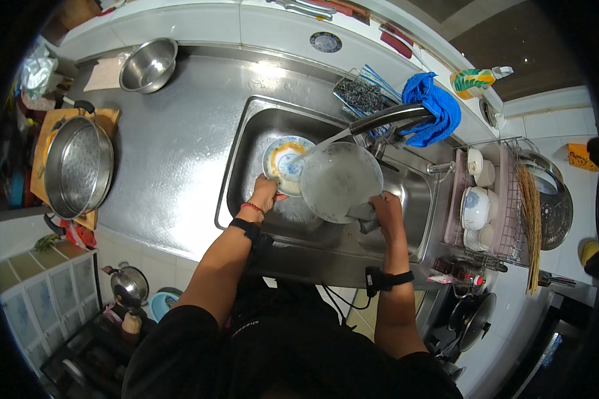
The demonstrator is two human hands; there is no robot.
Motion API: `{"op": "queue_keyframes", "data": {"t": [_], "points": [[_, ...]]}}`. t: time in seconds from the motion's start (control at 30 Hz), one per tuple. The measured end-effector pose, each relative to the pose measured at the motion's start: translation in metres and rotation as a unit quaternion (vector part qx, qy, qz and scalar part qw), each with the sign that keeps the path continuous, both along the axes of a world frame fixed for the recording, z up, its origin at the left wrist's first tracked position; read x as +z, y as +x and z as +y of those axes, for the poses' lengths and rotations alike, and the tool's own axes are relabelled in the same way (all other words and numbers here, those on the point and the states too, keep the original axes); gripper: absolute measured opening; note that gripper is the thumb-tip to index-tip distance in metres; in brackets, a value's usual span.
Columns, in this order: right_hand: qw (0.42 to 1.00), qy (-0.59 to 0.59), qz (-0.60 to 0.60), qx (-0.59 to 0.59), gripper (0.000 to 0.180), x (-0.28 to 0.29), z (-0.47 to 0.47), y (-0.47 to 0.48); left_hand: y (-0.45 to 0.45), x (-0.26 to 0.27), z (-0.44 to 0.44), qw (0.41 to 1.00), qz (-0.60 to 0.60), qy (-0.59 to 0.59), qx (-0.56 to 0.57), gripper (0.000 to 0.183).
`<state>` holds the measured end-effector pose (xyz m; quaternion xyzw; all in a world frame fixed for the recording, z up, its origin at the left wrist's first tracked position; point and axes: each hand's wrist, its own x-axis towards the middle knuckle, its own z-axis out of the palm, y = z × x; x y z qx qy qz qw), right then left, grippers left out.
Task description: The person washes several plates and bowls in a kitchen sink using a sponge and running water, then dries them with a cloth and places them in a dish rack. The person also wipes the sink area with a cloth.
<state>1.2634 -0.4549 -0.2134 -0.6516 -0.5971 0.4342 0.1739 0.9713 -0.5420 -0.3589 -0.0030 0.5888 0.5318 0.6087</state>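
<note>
My left hand (267,192) grips the near edge of a blue-and-white plate (288,162) with an orange-brown ring on it, tilted inside the stainless steel sink (252,124). Water runs from the black faucet (387,117) towards this plate. A large round bowl (340,174) of cloudy water sits right of the plate, over the divide between the two basins. In my right hand (388,212) is a grey cloth (364,215), held against the bowl's lower right rim. Whether those fingers also hold the bowl I cannot tell.
A blue towel (432,109) hangs over the faucet, beside a rack of steel wool (362,94). At right stands a dish rack (501,199) with several bowls. On the left are a steamer pot (77,167) on a wooden board (42,144) and a steel bowl (149,65).
</note>
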Motion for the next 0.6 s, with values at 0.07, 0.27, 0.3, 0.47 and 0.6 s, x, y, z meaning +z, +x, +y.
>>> {"op": "queue_keyframes", "data": {"t": [0.07, 0.27, 0.3, 0.47, 0.6], "points": [[0.99, 0.089, -0.096, 0.045, 0.02, 0.008, 0.003, -0.015, 0.003, -0.005, 0.004, 1.0, -0.002, -0.009, -0.016, 0.035], [0.946, 0.225, -0.205, 0.113, 0.024, 0.045, 0.002, -0.064, 0.002, -0.003, 0.012, 0.999, 0.002, -0.038, -0.021, 0.035], [0.942, 0.228, -0.215, 0.119, 0.023, 0.05, 0.003, -0.071, 0.001, -0.002, 0.012, 0.999, 0.0, -0.044, -0.02, 0.034], [0.899, 0.273, -0.312, 0.144, 0.021, 0.056, 0.004, -0.086, -0.008, 0.011, 0.015, 0.99, 0.07, -0.08, -0.091, 0.033], [0.871, 0.277, -0.374, 0.157, 0.019, 0.045, 0.002, -0.074, -0.018, 0.028, 0.021, 0.882, 0.384, -0.152, -0.227, 0.029]]}}
